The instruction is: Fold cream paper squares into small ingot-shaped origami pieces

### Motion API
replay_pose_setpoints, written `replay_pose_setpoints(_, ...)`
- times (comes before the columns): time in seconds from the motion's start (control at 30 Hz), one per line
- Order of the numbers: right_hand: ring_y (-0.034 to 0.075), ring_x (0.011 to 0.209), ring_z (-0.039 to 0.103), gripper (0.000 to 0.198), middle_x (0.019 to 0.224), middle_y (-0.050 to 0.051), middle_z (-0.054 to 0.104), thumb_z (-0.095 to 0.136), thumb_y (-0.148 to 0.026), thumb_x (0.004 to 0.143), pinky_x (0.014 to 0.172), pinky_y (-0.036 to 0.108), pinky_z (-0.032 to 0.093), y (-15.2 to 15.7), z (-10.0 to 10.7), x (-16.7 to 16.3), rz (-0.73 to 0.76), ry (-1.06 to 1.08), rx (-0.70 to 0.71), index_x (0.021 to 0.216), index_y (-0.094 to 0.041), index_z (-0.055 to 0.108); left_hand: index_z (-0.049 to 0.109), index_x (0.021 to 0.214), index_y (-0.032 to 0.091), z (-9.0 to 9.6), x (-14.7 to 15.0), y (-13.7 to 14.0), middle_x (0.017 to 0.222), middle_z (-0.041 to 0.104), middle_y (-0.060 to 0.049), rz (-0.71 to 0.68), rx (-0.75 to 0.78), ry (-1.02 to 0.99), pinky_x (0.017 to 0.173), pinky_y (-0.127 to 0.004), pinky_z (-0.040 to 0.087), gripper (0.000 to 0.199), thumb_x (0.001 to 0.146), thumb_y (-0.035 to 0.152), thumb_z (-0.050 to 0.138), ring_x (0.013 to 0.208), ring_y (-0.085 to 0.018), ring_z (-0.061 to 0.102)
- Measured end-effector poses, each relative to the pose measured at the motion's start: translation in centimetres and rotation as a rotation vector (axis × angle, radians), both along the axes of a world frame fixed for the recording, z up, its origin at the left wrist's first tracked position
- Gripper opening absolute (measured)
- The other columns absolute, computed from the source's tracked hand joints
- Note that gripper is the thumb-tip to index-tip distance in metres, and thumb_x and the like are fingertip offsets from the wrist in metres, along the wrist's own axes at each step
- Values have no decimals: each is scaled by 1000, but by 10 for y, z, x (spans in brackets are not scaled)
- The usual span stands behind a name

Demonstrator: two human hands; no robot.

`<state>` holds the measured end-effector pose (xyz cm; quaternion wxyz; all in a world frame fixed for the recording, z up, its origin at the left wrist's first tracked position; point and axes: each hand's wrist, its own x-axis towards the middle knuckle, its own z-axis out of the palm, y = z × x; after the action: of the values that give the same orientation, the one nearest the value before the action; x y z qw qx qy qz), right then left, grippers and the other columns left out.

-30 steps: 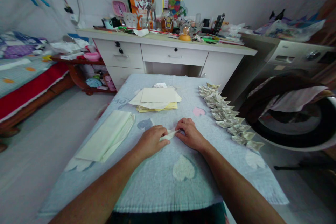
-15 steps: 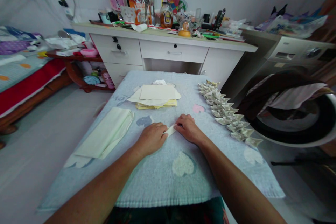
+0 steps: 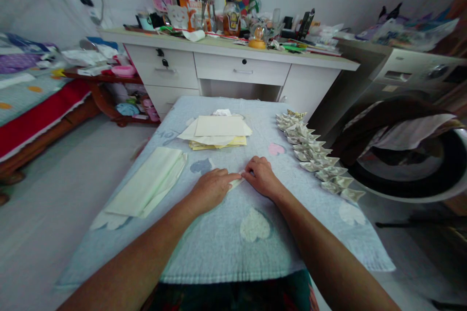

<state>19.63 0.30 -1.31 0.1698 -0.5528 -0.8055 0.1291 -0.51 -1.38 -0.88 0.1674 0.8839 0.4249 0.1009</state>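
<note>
A small strip of folded paper [image 3: 236,183] lies on the blue cloth between my hands. My left hand [image 3: 213,186] presses on its left part, the index finger stretched along it toward the other hand. With bent fingers, my right hand [image 3: 259,175] pinches the paper's right end. Beyond my hands is a stack of cream and yellow paper sheets [image 3: 221,126]. To the left lies a folded pile of pale green paper [image 3: 149,182]. On the right, several folded paper boats [image 3: 314,155] stand nested in a long row.
The blue cloth [image 3: 219,257] covers the table in front of me. Behind it stands a white desk [image 3: 242,65] crowded with jars, bags and small items. A washing machine [image 3: 401,77] with its door open is at the right, a bed [image 3: 44,107] at the left.
My left index finger has stretched out along the paper toward my right hand, covering more of it. My right hand stays on the paper's end.
</note>
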Motion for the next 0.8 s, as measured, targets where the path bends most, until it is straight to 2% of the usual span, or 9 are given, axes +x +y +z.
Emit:
replay_pose_setpoints(0.17,21,89,46,15,91,6,57,64,-32,83,75,32,31,-2,-2,-1,-56,-18,-2,77,-18,64,59,124,31,1,1,0,84,58,-5,-39,53,75,75,-31,42,41,89,16,44,85,-21,55)
replay_pose_setpoints(0.3,23,93,44,16,95,6,55,63,-35,83,78,33,31,-6,-2,3,-52,-20,17,86,-20,61,59,124,31,-1,2,0,83,57,-5,-34,68,92,73,-30,42,41,90,16,43,83,-20,55)
replay_pose_setpoints(0.43,25,96,43,32,101,7,53,61,-45,81,79,35,33,-13,-1,5,22,-29,51,100,-20,56,59,124,29,-1,3,0,85,58,-6,-20,61,77,75,-30,42,38,91,19,42,86,-20,55)
replay_pose_setpoints(0.57,26,95,43,47,104,9,51,58,-57,79,81,38,33,-16,-4,1,21,-72,89,104,-18,52,60,122,27,-1,3,0,86,58,-6,-17,47,59,75,-30,42,35,93,23,41,86,-20,55)
replay_pose_setpoints(0.8,27,96,43,47,105,10,51,55,-57,81,82,40,33,-16,-5,-4,-20,-120,93,105,-18,51,57,126,28,-2,2,1,90,59,-6,-14,35,43,77,-30,42,37,93,23,41,88,-20,55)
